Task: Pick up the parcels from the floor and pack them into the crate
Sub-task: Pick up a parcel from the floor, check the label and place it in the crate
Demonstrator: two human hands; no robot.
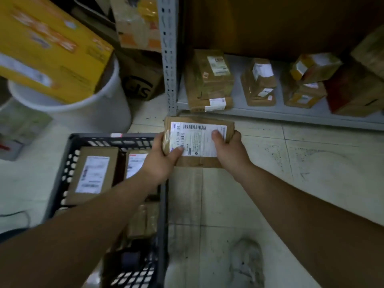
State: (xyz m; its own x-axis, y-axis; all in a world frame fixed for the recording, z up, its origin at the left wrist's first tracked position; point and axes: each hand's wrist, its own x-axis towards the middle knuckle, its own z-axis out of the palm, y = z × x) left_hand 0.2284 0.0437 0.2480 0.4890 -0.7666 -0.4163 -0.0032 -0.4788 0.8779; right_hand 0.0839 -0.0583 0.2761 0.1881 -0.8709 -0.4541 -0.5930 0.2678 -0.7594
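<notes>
Both hands (pixel 199 150) gripping one parcel (pixel 198 140) by its side edges, just right of the crate (pixel 164 204) rim.

Brown parcel (pixel 198 140) with white barcoded label (pixel 197 139), black perforated crate (pixel 68 161), yellow box (pixel 49 44), white bucket (pixel 97 109).

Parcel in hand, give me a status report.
Both hands, left and right, grip flat brown cardboard parcel. Held beside black plastic crate, not in yet. Nothing blocking.

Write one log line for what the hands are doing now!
hands: left and right grip parcel | place: right of crate | crate: parcels inside
</notes>
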